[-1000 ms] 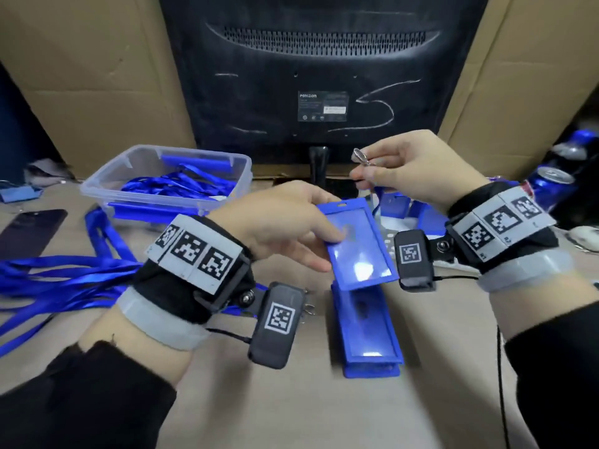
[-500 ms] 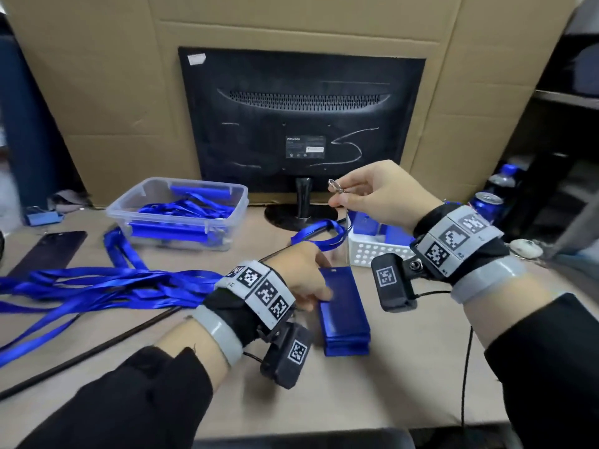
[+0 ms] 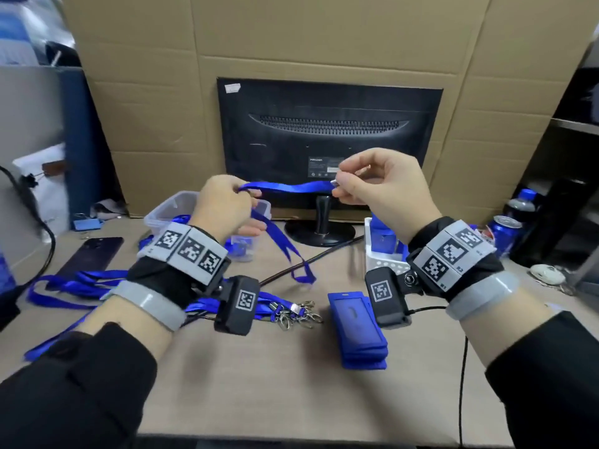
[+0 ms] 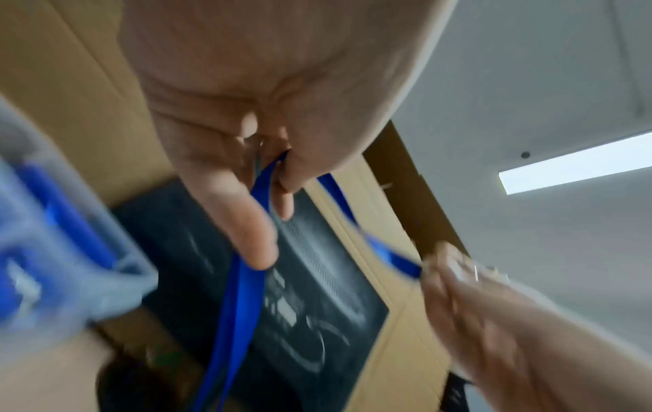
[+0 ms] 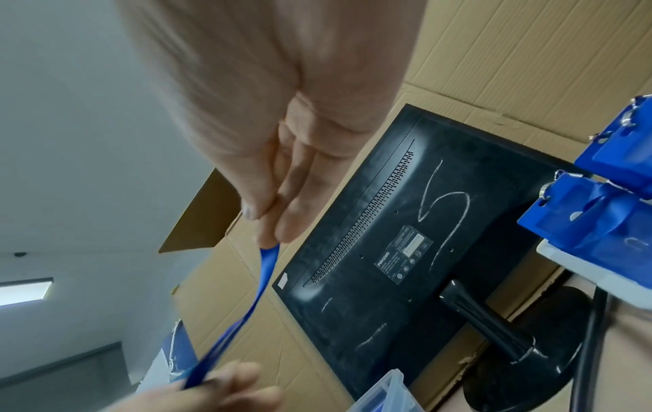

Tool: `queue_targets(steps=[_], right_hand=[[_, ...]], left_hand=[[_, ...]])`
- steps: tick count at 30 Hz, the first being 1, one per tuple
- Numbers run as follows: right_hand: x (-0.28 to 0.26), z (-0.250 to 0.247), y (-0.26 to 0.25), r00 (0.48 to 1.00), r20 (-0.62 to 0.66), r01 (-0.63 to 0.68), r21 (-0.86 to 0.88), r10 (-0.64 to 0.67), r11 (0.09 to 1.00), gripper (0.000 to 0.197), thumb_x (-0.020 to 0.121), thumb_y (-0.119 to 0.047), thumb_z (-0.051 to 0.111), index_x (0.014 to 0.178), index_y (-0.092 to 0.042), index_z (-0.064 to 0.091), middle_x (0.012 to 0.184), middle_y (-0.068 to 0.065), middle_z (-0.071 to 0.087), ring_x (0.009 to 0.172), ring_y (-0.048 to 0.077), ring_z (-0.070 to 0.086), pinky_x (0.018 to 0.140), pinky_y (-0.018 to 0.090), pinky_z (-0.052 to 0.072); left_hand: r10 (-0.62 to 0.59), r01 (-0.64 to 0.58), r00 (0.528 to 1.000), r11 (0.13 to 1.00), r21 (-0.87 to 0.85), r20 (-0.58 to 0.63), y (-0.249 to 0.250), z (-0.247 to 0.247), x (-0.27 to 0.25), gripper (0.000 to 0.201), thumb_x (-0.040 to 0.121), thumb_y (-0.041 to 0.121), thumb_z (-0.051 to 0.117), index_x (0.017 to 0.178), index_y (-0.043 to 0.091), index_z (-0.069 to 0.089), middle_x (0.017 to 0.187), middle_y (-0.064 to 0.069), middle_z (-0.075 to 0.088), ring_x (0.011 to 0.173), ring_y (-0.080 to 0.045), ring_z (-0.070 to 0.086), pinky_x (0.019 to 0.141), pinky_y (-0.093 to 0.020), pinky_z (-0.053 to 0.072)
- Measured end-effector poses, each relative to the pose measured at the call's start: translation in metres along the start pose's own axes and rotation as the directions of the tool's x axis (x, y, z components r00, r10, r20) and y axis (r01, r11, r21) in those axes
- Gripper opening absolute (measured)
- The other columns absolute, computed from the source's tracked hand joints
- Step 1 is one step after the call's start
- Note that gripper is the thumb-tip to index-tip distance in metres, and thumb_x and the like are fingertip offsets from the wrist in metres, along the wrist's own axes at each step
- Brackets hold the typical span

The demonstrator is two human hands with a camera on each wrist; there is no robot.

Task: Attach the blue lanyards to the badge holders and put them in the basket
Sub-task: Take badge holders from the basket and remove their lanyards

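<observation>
A blue lanyard (image 3: 291,187) stretches level between both raised hands in front of the monitor. My left hand (image 3: 249,191) pinches the strap, and the rest of the loop hangs down to the table (image 3: 301,277). My right hand (image 3: 339,187) pinches the lanyard's metal clip end. In the left wrist view the strap (image 4: 247,278) runs out from under the left hand (image 4: 275,178) thumb. In the right wrist view the right hand (image 5: 271,231) fingertips squeeze the strap (image 5: 261,284). A stack of blue badge holders (image 3: 356,328) lies on the table below the right wrist. The white basket (image 3: 382,264) stands behind it.
A pile of blue lanyards (image 3: 81,283) with metal clips (image 3: 298,315) lies at the left. A clear plastic box (image 3: 162,212), a phone (image 3: 94,254), the monitor (image 3: 327,137) and its stand sit behind. Cans and bottles (image 3: 505,234) stand right. A black cable (image 3: 324,254) crosses the table.
My left hand put the badge holder down on the stack, rose, and took hold of the lanyard strap. My right hand kept the clip end and stayed raised.
</observation>
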State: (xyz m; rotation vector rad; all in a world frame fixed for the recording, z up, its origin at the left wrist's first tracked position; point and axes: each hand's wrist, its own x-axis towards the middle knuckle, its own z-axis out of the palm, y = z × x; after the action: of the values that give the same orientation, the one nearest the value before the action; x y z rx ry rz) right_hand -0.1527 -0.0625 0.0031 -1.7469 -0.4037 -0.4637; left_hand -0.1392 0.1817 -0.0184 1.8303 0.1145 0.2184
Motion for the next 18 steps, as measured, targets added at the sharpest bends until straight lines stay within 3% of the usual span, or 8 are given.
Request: queue_targets(steps=[3, 5, 7, 9, 10, 12, 15, 18], right_hand=[[0.006, 0.015, 0.010, 0.997, 0.011, -0.079, -0.078, 0.080, 0.994, 0.014, 0.086, -0.007, 0.085, 0.090, -0.007, 0.072, 0.082, 0.015, 0.078, 0.076, 0.028, 0.080, 0.074, 0.042, 0.066], [0.007, 0.027, 0.015, 0.980, 0.098, -0.160, -0.113, 0.171, 0.981, 0.017, 0.084, -0.006, 0.087, 0.089, -0.006, 0.071, 0.079, 0.015, 0.078, 0.077, 0.029, 0.080, 0.073, 0.042, 0.066], [0.007, 0.040, 0.021, 0.924, 0.231, -0.253, -0.231, 0.306, 0.939, 0.017, 0.084, -0.002, 0.086, 0.092, -0.003, 0.071, 0.077, 0.013, 0.077, 0.077, 0.030, 0.080, 0.074, 0.044, 0.067], [0.005, 0.053, 0.030, 0.812, 0.356, -0.320, -0.391, 0.462, 0.863, 0.019, 0.083, 0.002, 0.084, 0.097, -0.002, 0.072, 0.079, 0.013, 0.077, 0.075, 0.028, 0.077, 0.078, 0.046, 0.067], [0.003, 0.058, 0.034, 0.756, 0.391, -0.330, -0.463, 0.524, 0.822, 0.019, 0.083, 0.002, 0.084, 0.098, -0.003, 0.073, 0.082, 0.014, 0.078, 0.075, 0.027, 0.076, 0.080, 0.046, 0.066], [-0.002, 0.067, 0.043, 0.680, 0.426, -0.313, -0.567, 0.597, 0.762, 0.018, 0.083, -0.001, 0.084, 0.098, -0.006, 0.075, 0.088, 0.019, 0.079, 0.077, 0.028, 0.075, 0.082, 0.045, 0.066], [-0.012, 0.072, 0.055, 0.615, 0.450, -0.277, -0.646, 0.648, 0.711, 0.017, 0.086, -0.005, 0.081, 0.102, -0.008, 0.076, 0.092, 0.018, 0.080, 0.080, 0.025, 0.077, 0.084, 0.042, 0.066], [-0.016, 0.068, 0.065, 0.629, 0.435, -0.269, -0.656, 0.645, 0.705, 0.013, 0.087, -0.012, 0.081, 0.100, -0.015, 0.079, 0.096, 0.010, 0.080, 0.094, 0.023, 0.078, 0.080, 0.041, 0.067]], left_hand=[[0.175, -0.141, 0.967, 0.973, 0.185, -0.184, 0.014, -0.059, -0.001, 0.029, 0.089, -0.001, 0.049, 0.093, 0.018, 0.071, 0.100, -0.011, 0.076, 0.081, -0.027, 0.075, 0.083, -0.039, 0.062], [0.255, -0.146, 0.948, 0.882, 0.449, -0.192, 0.021, -0.085, -0.007, 0.030, 0.088, -0.002, 0.056, 0.099, 0.019, 0.075, 0.099, -0.002, 0.071, 0.087, -0.023, 0.065, 0.080, -0.031, 0.050], [0.186, -0.069, 0.973, 0.798, 0.599, -0.135, 0.021, -0.097, -0.007, 0.028, 0.087, 0.000, 0.062, 0.098, 0.020, 0.077, 0.089, -0.002, 0.067, 0.081, -0.024, 0.059, 0.072, -0.028, 0.043], [0.064, -0.003, 0.996, 0.682, 0.731, -0.055, 0.007, -0.099, 0.000, 0.022, 0.091, 0.005, 0.063, 0.099, 0.016, 0.081, 0.083, -0.006, 0.069, 0.079, -0.028, 0.062, 0.066, -0.029, 0.044], [-0.013, 0.014, 1.000, 0.615, 0.788, -0.007, -0.003, -0.097, 0.004, 0.021, 0.094, 0.008, 0.062, 0.104, 0.012, 0.080, 0.090, -0.010, 0.073, 0.086, -0.031, 0.066, 0.067, -0.031, 0.049], [-0.168, 0.032, 0.984, 0.512, 0.858, 0.063, -0.027, -0.090, 0.011, 0.022, 0.098, 0.014, 0.061, 0.113, 0.004, 0.074, 0.113, -0.016, 0.074, 0.106, -0.033, 0.070, 0.086, -0.035, 0.055], [-0.320, -0.017, 0.936, 0.374, 0.927, 0.146, -0.051, -0.078, 0.010, 0.017, 0.095, 0.020, 0.066, 0.108, 0.009, 0.068, 0.118, -0.010, 0.072, 0.104, -0.030, 0.068, 0.095, -0.037, 0.055], [-0.339, -0.034, 0.915, 0.472, 0.881, 0.217, -0.054, -0.065, 0.008, 0.030, 0.092, 0.021, 0.072, 0.122, 0.018, 0.064, 0.107, -0.001, 0.067, 0.096, -0.023, 0.066, 0.085, -0.032, 0.054]])
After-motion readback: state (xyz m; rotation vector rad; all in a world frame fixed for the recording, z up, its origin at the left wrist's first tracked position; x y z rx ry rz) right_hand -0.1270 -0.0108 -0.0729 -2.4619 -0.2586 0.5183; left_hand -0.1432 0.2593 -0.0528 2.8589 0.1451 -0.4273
